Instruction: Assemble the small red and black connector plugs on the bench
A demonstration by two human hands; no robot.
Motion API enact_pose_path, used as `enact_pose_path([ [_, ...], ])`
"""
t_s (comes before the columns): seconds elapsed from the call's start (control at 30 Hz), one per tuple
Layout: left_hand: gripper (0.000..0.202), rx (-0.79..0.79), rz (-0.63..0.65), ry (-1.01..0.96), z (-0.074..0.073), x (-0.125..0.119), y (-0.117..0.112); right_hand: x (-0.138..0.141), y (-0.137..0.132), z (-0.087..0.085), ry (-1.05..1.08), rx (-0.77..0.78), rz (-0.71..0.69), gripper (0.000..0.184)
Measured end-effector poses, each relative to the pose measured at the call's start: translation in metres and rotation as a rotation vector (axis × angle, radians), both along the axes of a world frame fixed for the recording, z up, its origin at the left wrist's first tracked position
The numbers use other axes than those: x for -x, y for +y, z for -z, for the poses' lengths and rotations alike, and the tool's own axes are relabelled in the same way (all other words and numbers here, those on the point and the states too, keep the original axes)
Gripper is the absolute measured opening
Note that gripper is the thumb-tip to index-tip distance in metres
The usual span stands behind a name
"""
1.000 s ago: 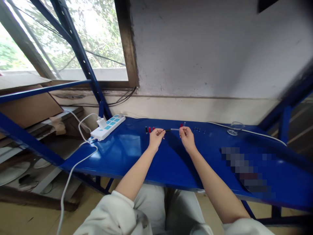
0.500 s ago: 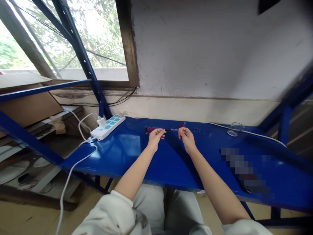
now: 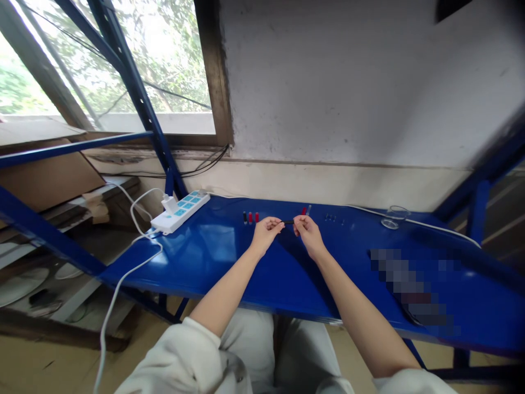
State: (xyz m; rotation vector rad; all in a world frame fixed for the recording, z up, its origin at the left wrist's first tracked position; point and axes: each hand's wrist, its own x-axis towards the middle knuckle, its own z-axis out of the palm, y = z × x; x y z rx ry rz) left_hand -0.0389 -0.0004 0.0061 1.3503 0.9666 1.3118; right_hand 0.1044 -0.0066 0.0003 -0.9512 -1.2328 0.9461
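Over the blue table (image 3: 229,257), my left hand (image 3: 266,232) pinches one end of a slim black pen-like tube (image 3: 289,222). My right hand (image 3: 307,232) closes its fingertips round the other end. Only a short dark stretch of the tube shows between them, lying level; both ends are hidden by fingers. Left of my left hand are a small black cylinder (image 3: 245,217) and two small red ones, a red cylinder (image 3: 250,217) and another red cylinder (image 3: 257,216). Just beyond my right hand lie a small red piece (image 3: 304,210) and a clear piece (image 3: 309,209).
A white power strip (image 3: 180,213) with a plugged-in cord lies at the table's left. Several tiny clear pieces (image 3: 330,218) and a clear glass cup (image 3: 391,219) are towards the right, where a white cable (image 3: 443,227) runs. A blurred-out dark flat item (image 3: 410,290) lies nearer me.
My hands have come closer together, the right one moving left. The thin clear stretch that showed between the black tube and my right hand is out of sight.
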Motion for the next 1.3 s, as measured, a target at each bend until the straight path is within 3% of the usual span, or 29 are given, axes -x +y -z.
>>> enact_pose_path([
  [0.1, 0.023, -0.109, -0.032, 0.069, 0.001, 0.0, 0.005, 0.0, 0.002, 0.001, -0.001, 0.002, -0.003, 0.024],
  [0.17, 0.021, -0.216, -0.051, 0.189, -0.006, 0.003, 0.011, 0.001, 0.003, 0.002, -0.017, 0.005, -0.014, 0.025],
  [0.37, 0.007, -0.527, -0.054, 0.909, -0.07, 0.017, 0.038, -0.001, 0.007, 0.007, -0.136, 0.001, 0.007, 0.033],
  [0.43, 0.007, -0.54, -0.073, 1.135, -0.085, 0.021, 0.047, -0.002, 0.008, 0.008, -0.165, 0.004, 0.043, 0.033],
  [0.5, 0.006, -0.505, -0.05, 1.307, -0.091, 0.026, 0.056, -0.004, 0.007, 0.007, -0.175, 0.015, 0.072, 0.031],
  [0.63, 0.005, -0.44, -0.006, 1.487, -0.083, 0.034, 0.065, -0.004, 0.005, 0.003, -0.187, 0.029, 0.093, 0.028],
  [0.87, 0.008, -0.386, 0.01, 1.549, -0.066, 0.042, 0.071, -0.001, 0.004, 0.002, -0.234, 0.04, 0.085, 0.025],
  [1.3, 0.009, -0.32, 0.013, 1.537, -0.064, 0.047, 0.076, -0.001, 0.003, 0.002, -0.237, 0.047, 0.075, 0.023],
])
